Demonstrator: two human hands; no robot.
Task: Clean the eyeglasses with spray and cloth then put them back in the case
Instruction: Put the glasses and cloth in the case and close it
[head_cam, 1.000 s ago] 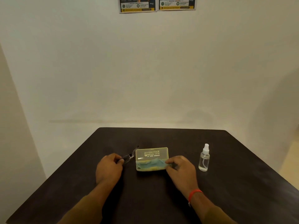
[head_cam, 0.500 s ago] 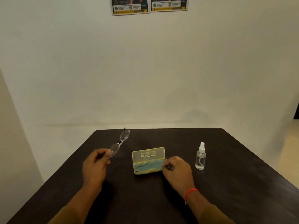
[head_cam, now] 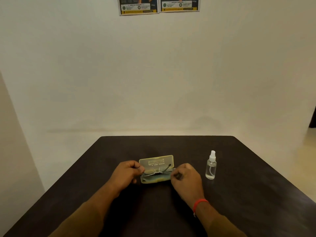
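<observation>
An open yellowish translucent case [head_cam: 156,161] lies in the middle of the dark table [head_cam: 239,194], its lid standing up at the back. A blue-green cloth [head_cam: 156,177] lies in its tray. The rimless eyeglasses [head_cam: 158,171] hang just above the tray, lenses side by side, one dark temple tip sticking up. My left hand [head_cam: 127,174] pinches their left end. My right hand [head_cam: 185,178] is closed at their right end beside the case; whether it grips the glasses or the case I cannot tell. A clear spray bottle [head_cam: 211,165] with a white nozzle stands to the right.
The table's far edge meets a plain pale wall with two posters [head_cam: 159,5] high up. My right wrist wears a red band [head_cam: 199,203]. Pale floor shows to the left and right of the table.
My left hand has carried the eyeglasses from up at the left of the case back over the open case. My right hand has stayed at the case's right end.
</observation>
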